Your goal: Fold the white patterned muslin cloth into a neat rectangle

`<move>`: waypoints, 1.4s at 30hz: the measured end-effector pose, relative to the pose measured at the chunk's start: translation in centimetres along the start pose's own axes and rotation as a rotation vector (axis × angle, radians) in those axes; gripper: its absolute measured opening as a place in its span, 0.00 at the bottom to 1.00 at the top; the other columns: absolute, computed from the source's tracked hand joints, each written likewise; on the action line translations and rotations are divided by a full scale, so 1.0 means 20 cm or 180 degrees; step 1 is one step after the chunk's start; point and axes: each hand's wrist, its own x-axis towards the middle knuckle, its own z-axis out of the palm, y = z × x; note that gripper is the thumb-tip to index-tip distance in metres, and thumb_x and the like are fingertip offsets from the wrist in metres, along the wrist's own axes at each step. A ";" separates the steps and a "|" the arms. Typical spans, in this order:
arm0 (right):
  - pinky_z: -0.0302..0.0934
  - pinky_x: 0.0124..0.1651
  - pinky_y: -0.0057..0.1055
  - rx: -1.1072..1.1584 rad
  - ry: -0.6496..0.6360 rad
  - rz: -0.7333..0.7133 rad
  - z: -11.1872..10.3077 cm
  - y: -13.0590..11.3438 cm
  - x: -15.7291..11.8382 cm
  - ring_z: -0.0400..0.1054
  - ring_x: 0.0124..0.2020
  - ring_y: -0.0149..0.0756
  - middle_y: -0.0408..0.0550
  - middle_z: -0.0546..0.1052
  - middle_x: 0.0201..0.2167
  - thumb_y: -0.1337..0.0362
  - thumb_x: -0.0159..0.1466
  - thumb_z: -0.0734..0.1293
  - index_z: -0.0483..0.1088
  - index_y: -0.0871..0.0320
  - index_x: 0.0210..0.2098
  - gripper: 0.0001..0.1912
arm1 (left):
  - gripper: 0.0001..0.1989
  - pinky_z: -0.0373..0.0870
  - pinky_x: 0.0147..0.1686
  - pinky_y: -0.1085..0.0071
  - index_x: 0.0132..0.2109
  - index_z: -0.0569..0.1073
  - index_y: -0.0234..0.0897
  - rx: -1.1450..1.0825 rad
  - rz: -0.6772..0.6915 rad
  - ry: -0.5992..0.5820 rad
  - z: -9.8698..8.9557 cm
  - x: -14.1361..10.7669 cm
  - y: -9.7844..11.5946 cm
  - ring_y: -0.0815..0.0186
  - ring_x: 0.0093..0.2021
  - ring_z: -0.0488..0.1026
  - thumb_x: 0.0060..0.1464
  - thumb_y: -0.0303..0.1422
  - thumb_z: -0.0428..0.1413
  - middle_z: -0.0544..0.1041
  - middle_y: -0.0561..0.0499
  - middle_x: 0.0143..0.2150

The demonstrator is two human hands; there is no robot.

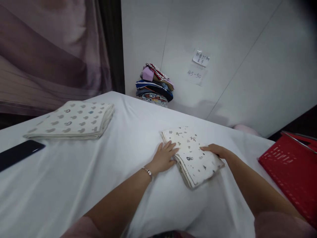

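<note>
A folded white cloth with small grey prints point(194, 155) lies on the white-covered table point(138, 132), in several layers. My left hand point(164, 157), with a bracelet at the wrist, rests at the cloth's left edge, fingers spread and fingertips touching it. At the upper right edge, my right hand point(215, 150) has its index finger stretched over the top of the cloth; its thumb and other fingers are partly hidden, and it appears to grip that edge.
Another folded cloth with grey prints point(74, 119) lies at the left, near a dark phone point(21, 152). A red basket point(292, 168) stands at the right. Beyond the table are stacked folded fabrics point(156, 86) and a wall with paper notes point(195, 74).
</note>
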 end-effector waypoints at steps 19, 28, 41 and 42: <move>0.42 0.60 0.48 -0.1664 0.1127 -0.2811 0.82 -0.11 -0.45 0.48 0.62 0.45 0.54 0.57 0.62 0.52 0.65 0.55 0.54 0.56 0.60 0.27 | 0.24 0.55 0.61 0.59 0.48 0.73 0.38 -0.0973 0.0036 0.0648 0.03 0.04 -0.05 0.61 0.62 0.55 0.45 0.18 0.46 0.68 0.50 0.57; 0.56 0.36 0.29 -0.1033 0.1757 -0.2240 0.79 -0.16 -0.47 0.64 0.33 0.34 0.44 0.72 0.29 0.61 0.61 0.60 0.70 0.56 0.33 0.08 | 0.10 0.60 0.57 0.58 0.42 0.77 0.39 -0.1155 0.0176 0.0779 0.04 0.05 -0.04 0.58 0.60 0.57 0.53 0.32 0.54 0.71 0.49 0.53; 0.52 0.30 0.27 -0.1051 0.1874 -0.2181 0.85 -0.19 -0.49 0.64 0.27 0.32 0.43 0.71 0.26 0.64 0.61 0.58 0.68 0.57 0.29 0.09 | 0.16 0.60 0.57 0.59 0.40 0.76 0.39 -0.1039 0.0540 0.0705 0.05 0.05 -0.02 0.60 0.60 0.58 0.47 0.20 0.50 0.73 0.51 0.51; 0.52 0.31 0.27 -0.1031 0.1879 -0.2189 0.85 -0.19 -0.49 0.64 0.27 0.32 0.43 0.71 0.26 0.64 0.61 0.58 0.68 0.57 0.30 0.08 | 0.16 0.60 0.57 0.59 0.39 0.76 0.39 -0.1042 0.0536 0.0728 0.05 0.05 -0.02 0.60 0.59 0.59 0.47 0.20 0.50 0.73 0.51 0.51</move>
